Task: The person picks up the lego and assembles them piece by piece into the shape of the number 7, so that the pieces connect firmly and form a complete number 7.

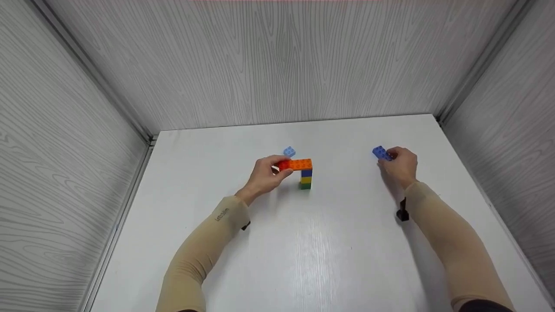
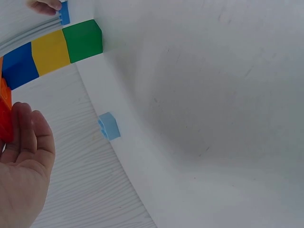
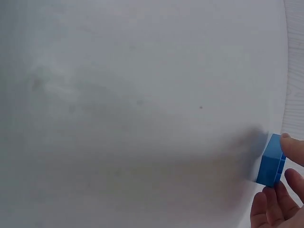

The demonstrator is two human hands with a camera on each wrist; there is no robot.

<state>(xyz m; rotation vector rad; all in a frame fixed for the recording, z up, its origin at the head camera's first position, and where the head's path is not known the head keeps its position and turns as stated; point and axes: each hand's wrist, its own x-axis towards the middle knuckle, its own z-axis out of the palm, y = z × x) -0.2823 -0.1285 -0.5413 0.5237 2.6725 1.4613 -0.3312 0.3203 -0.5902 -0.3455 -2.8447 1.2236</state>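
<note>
A small tower stands mid-table, with a green brick [image 1: 305, 186] at its foot, a yellow brick [image 1: 306, 180] over that and a blue brick [image 1: 306, 173] above. Across its top lies a long orange brick [image 1: 301, 164], reaching out to the left. My left hand [image 1: 265, 174] pinches the red brick [image 1: 284, 165] at the orange brick's left end between thumb and fingers. Off to the right, my right hand [image 1: 401, 164] holds a dark blue studded brick [image 1: 381, 153] by its near end; the right wrist view shows this blue brick [image 3: 271, 164] low over the white surface.
A light blue brick [image 1: 289, 151] lies behind the tower, close to my left fingers. The white table [image 1: 329, 242] meets a grey wood-grain panel [image 1: 286, 65] at the back, with similar panels on both sides.
</note>
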